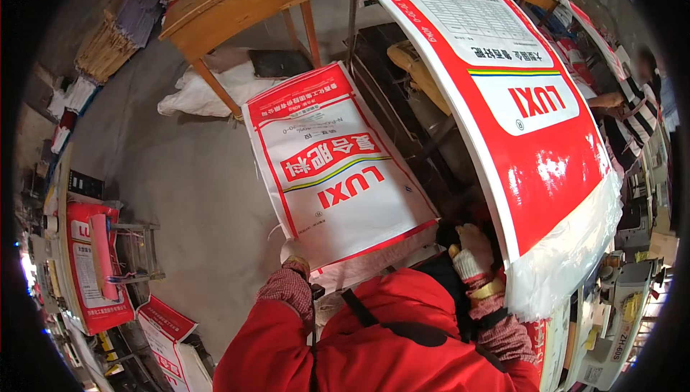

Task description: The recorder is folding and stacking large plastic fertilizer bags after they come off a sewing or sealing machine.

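Observation:
A flat white woven sack (352, 208) with red borders and printed panels lies in front of me, its printing upside down to me. At its near left corner is my left hand (296, 265), gloved, the fingers closed on the sack's edge. My right hand (472, 254), in a pale glove with yellowish patches, is near the sack's near right corner. Its fingers are curled, and what they hold, if anything, is hidden. To the right, a stack of red and white sacks (543, 162) rises beside my right arm, its near end pale and translucent.
A wooden table (237, 3) stands at the far left, with a white cloth-like heap (212, 86) below it. Bundled sacks (115, 47) are piled further left. A metal stand (144, 252) is at the left, a machine (618, 320) at the near right. Another person (632, 115) works at the right.

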`<move>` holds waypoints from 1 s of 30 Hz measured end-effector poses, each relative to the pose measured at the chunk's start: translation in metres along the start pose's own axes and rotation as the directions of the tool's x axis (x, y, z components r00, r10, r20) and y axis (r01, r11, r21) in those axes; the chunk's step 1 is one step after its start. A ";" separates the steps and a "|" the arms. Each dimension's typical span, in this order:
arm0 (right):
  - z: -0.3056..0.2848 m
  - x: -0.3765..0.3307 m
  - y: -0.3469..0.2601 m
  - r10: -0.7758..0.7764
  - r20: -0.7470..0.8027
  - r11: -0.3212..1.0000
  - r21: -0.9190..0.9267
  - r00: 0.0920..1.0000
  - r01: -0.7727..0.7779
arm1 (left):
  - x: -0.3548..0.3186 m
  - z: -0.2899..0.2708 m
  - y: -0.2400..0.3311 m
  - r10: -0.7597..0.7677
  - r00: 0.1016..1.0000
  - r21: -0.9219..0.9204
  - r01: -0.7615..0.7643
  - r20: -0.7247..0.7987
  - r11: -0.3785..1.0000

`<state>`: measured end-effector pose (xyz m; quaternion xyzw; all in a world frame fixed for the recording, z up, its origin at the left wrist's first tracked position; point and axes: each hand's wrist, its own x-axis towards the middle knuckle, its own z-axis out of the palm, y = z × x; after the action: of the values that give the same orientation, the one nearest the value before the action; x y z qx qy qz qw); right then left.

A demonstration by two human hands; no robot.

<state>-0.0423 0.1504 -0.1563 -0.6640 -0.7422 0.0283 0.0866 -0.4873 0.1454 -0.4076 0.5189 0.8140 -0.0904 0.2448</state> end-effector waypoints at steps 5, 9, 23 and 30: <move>-0.003 -0.034 0.012 0.015 -0.160 0.992 -0.122 0.987 -0.034 | -0.014 -0.038 0.074 0.198 0.976 0.388 -0.217 0.090 0.896; -0.023 -0.027 -0.009 0.048 -0.109 0.978 0.207 0.993 -0.024 | 0.009 -0.017 0.019 0.246 0.966 0.720 -0.228 0.082 0.655; -0.049 -0.106 -0.004 0.127 -0.012 0.905 0.411 0.992 -0.110 | -0.016 -0.091 0.135 0.239 0.933 -0.316 -0.321 -0.270 0.893; -0.114 -0.139 0.013 0.025 0.361 0.788 0.567 0.932 -0.240 | -0.266 -0.260 0.357 0.785 -0.279 0.190 -0.960 -0.554 -0.208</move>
<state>0.0035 0.0061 -0.0584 -0.6381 -0.6487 0.3811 0.1638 -0.1577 0.1954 -0.0140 0.8966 0.1530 0.4056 0.0904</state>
